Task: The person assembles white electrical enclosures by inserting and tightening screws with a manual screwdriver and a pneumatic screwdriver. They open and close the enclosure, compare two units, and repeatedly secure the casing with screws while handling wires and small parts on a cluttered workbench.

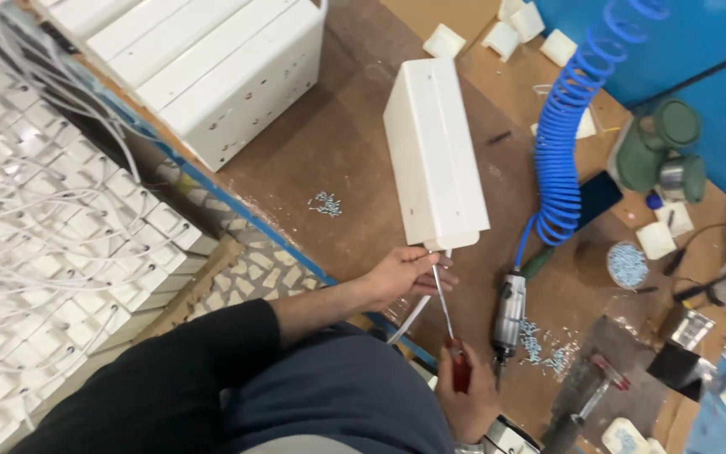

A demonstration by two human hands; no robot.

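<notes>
A long white metal box (434, 151) lies on the brown workbench (329, 143), its near end towards me. My left hand (403, 274) is at that end, its fingers pinched around the thin shaft of a screwdriver (444, 307) and touching a white cable (411, 318) that runs down from the box. My right hand (466, 397) grips the screwdriver's red handle lower down. The tip points up at the box's end edge.
A pneumatic driver (510, 313) on a blue coiled hose (563, 143) lies right of my hands. Small piles of pale screws (544, 346) are scattered on the bench. Stacked white boxes (212, 67) stand at the top left; racks of wired white units (52, 227) fill the left.
</notes>
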